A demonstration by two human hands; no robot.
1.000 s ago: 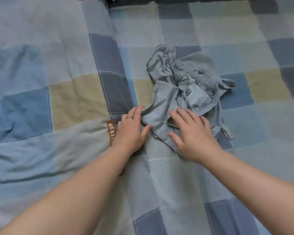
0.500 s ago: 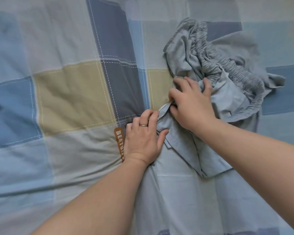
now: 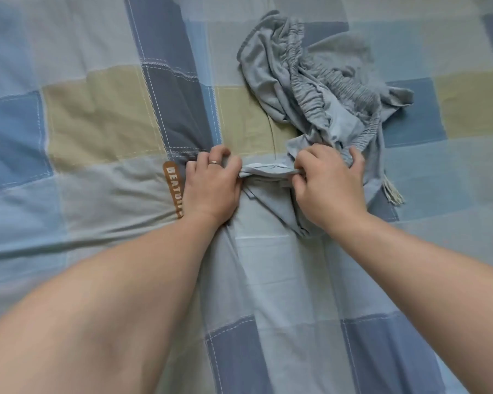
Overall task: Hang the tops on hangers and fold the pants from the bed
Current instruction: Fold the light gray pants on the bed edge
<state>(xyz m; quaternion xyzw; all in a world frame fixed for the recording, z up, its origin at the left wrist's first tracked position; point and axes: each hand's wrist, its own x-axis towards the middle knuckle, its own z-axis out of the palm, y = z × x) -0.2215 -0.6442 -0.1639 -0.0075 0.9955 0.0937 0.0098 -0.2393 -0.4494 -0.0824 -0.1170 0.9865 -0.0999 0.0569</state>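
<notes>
A crumpled pair of grey-blue pants (image 3: 319, 89) with a gathered elastic waistband lies bunched on the bed, its waistband toward the far side. A leg hem stretches as a narrow strip between my two hands near the middle of the view. My left hand (image 3: 212, 184), with a ring on one finger, pinches the hem's left end. My right hand (image 3: 329, 183) grips the hem's right end, fingers curled into the fabric. A cream tassel (image 3: 392, 193) of the drawstring pokes out to the right of that hand.
A checked bedcover (image 3: 97, 115) in blue, grey and pale yellow squares fills the whole view. A brown label (image 3: 172, 184) with white letters sits on the cover just left of my left hand.
My right hand slid down from the bunched fabric to the hem. Both hands now hold the hem pulled out taut between them.
</notes>
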